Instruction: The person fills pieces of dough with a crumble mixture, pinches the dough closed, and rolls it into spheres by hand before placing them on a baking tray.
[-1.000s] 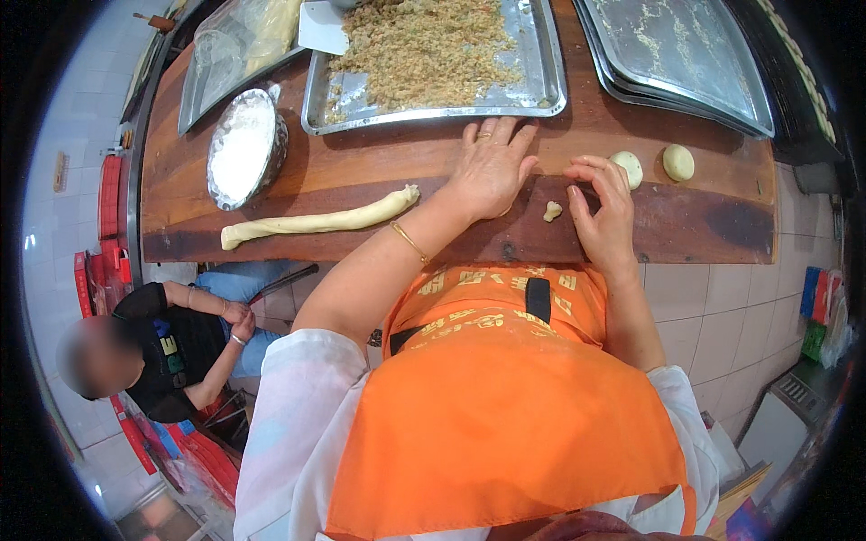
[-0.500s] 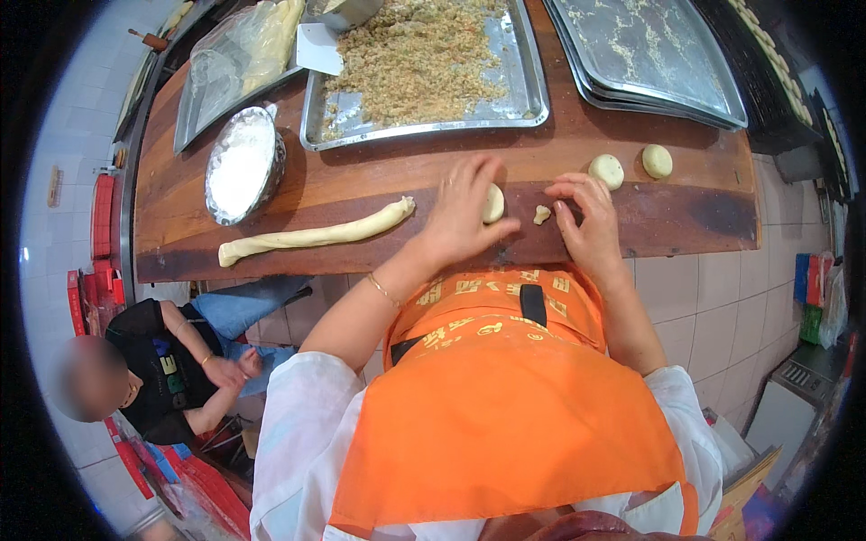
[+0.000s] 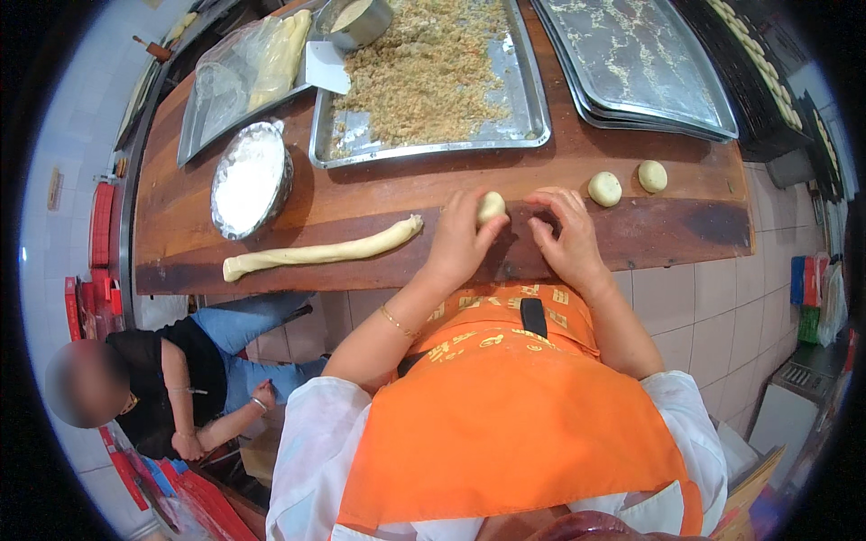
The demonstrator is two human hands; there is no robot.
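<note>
A pale round dough ball (image 3: 491,207) sits on the wooden table in the curve of my left hand (image 3: 458,238), its thumb and fingers around it. To its right my right hand (image 3: 570,236) rests with bent fingers, thumb apart from them, and I see nothing held there. Left of my left hand lies a long dough rope (image 3: 325,250), one end near my wrist. Two more dough balls, the nearer one (image 3: 604,188) and the farther one (image 3: 652,177), stand beyond my right hand.
A metal tray (image 3: 433,153) of crumbly filling lies at the back, with a white scraper (image 3: 327,67) and metal bowl (image 3: 361,22) at its left. A flour bowl (image 3: 248,180) stands left; stacked trays (image 3: 640,63) lie back right. A person (image 3: 171,388) sits at left.
My left hand has closed around the dough ball. My right hand has shifted left, closer to it, and the small dough scrap no longer shows. The seated person's arms have moved.
</note>
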